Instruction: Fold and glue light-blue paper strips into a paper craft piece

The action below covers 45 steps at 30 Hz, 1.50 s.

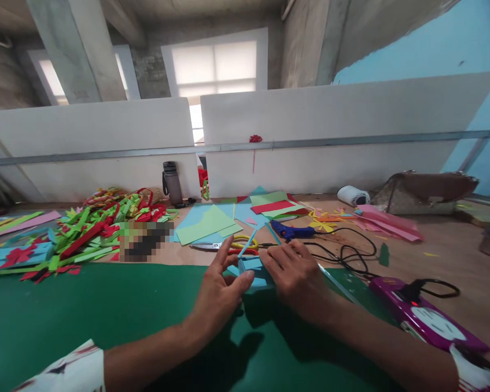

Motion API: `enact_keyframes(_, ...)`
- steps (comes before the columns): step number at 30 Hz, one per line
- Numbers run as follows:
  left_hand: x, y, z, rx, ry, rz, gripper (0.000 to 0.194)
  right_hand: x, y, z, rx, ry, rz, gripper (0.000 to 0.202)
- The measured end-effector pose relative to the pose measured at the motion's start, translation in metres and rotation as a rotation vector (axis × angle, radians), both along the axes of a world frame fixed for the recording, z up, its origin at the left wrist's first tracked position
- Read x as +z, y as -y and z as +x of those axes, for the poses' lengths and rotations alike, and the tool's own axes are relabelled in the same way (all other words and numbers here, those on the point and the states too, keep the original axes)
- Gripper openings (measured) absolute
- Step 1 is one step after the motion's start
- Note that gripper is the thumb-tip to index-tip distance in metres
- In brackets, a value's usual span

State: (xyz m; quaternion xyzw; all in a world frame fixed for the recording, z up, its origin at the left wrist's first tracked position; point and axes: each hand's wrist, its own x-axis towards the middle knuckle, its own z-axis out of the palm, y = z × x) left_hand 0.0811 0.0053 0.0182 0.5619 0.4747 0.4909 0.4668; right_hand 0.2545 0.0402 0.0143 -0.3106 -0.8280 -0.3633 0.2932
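Between my hands is a small light-blue woven paper piece [253, 274], with several loose strips sticking up and out from it. My left hand [224, 283] grips its left side, thumb in front and index finger raised behind. My right hand [296, 275] is closed over its right side, the fingers bent down and partly hiding it. Just behind the piece lie scissors [245, 242] with yellow and red handles, blades to the left. A blue glue gun [292, 231] rests behind my right hand. Under my hands is a green mat [147, 305].
A heap of red and green paper strips [90, 234] covers the left, near a dark bottle [172, 184]. Coloured paper sheets [206, 226] lie behind the scissors. To the right are a purple power strip [427, 313], a black cord [351, 256] and a handbag [427, 193].
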Motion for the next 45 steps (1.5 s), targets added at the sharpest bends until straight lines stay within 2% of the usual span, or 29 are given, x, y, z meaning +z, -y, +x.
enact_keyframes(5, -0.010, -0.003, 0.001, -0.046, -0.192, 0.262, 0.045, 0.003, 0.009, -0.004, -0.072, 0.062, 0.084, 0.024)
enact_keyframes(8, -0.016, -0.010, 0.000, -0.040, -0.248, 0.427, 0.040, 0.001, 0.014, -0.008, -0.057, 0.067, 0.102, 0.023)
enact_keyframes(10, -0.017, -0.014, 0.000, -0.039, -0.242, 0.475, 0.036, 0.000, 0.016, -0.011, -0.039, 0.062, 0.121, 0.023)
enact_keyframes(12, -0.017, -0.019, 0.000, -0.047, -0.209, 0.444, 0.032, -0.001, 0.018, -0.012, -0.012, 0.049, 0.127, 0.023)
enact_keyframes(17, -0.014, -0.028, -0.012, -0.051, -0.088, 0.233, 0.028, 0.007, 0.021, -0.003, 0.137, -0.077, 0.049, 0.027)
enact_keyframes(21, -0.013, -0.034, -0.026, -0.041, 0.013, 0.041, 0.037, 0.016, 0.021, 0.008, 0.155, -0.443, -0.210, 0.055)
enact_keyframes(25, -0.015, -0.037, -0.029, -0.084, 0.231, -0.115, 0.045, 0.017, 0.017, 0.006, 0.127, -0.829, -0.771, 0.073)
enact_keyframes(28, -0.015, -0.035, -0.026, -0.129, 0.310, -0.171, 0.048, 0.014, 0.015, 0.002, 0.341, -0.963, -1.166, 0.073)
enact_keyframes(30, -0.014, -0.033, -0.025, -0.176, 0.285, -0.150, 0.046, 0.013, 0.017, 0.000, 0.418, -0.960, -1.263, 0.063)
enact_keyframes(33, -0.012, -0.029, -0.026, -0.308, 0.192, -0.067, 0.046, 0.014, 0.024, -0.001, 0.313, -0.880, -1.171, 0.050)
enact_keyframes(36, -0.015, -0.027, -0.026, -0.424, 0.081, 0.042, 0.061, 0.013, 0.029, -0.001, 0.253, -0.767, -1.034, 0.051)
enact_keyframes(37, -0.017, -0.027, -0.025, -0.419, 0.015, 0.090, 0.067, 0.012, 0.029, -0.002, 0.242, -0.734, -1.003, 0.054)
enact_keyframes(39, -0.023, -0.028, -0.022, -0.322, -0.158, 0.214, 0.075, 0.007, 0.029, -0.004, 0.233, -0.683, -0.958, 0.061)
enact_keyframes(42, -0.031, -0.030, -0.016, -0.154, -0.362, 0.400, 0.063, 0.001, 0.028, -0.007, 0.251, -0.623, -0.904, 0.063)
enact_keyframes(45, -0.032, -0.032, -0.014, -0.129, -0.416, 0.508, 0.052, 0.001, 0.030, -0.008, 0.304, -0.613, -0.909, 0.071)
